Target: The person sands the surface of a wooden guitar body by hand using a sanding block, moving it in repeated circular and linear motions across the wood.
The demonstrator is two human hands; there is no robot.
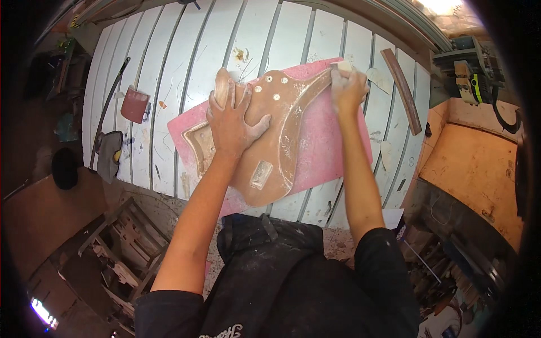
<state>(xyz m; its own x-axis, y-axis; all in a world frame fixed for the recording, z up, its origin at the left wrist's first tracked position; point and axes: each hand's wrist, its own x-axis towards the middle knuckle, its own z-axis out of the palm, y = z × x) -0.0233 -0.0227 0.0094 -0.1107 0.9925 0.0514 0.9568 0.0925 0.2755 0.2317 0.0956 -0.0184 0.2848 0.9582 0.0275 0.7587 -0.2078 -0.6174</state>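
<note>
Glare whitens the upper right; the slatted table [220, 28] is bright, its surroundings dim and shadowy. Fisheye distortion bends straight edges near the black rim, and the right hand [349, 90] looks slightly blurred.

Mid-frame I see a guitar body [273, 129] on a mat [321, 141], the mat on a table [256, 28]; a strip [402, 93] lies upper right, a sheet [134, 106] upper left, right of a rod [113, 92]
</note>
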